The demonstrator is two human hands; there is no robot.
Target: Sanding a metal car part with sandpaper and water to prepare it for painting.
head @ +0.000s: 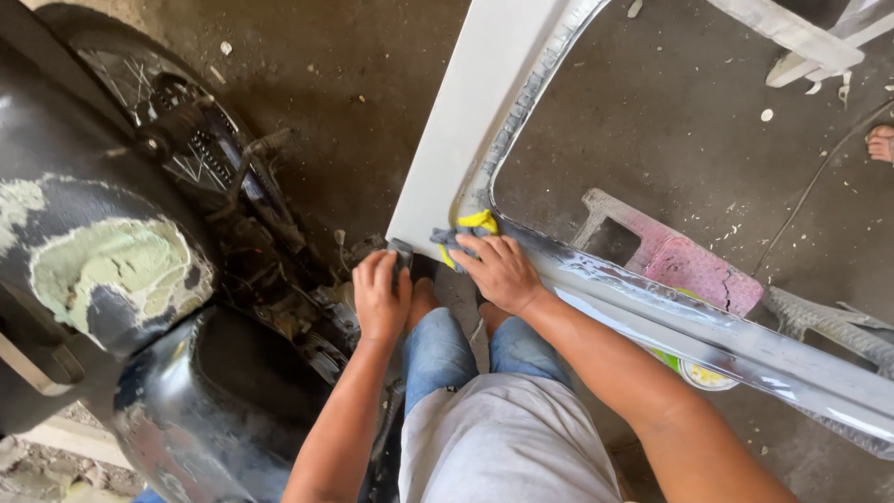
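A white vehicle body panel (466, 112) with a window-like opening lies tilted over the concrete floor. My right hand (498, 270) presses a yellow and grey cloth (470, 228) onto the wet inner corner of its frame (652, 303). My left hand (380, 296) grips the panel's lower corner edge, fingers curled around a small dark block (400, 251). My knees in blue jeans (438, 349) are just below both hands.
A black motorcycle (121, 279) with patches of pale filler and a spoked wheel (177, 121) stands close on the left. Under the frame sit a pink stool (694, 270) and a round container (703, 374). Another person's foot (880, 144) shows at the far right.
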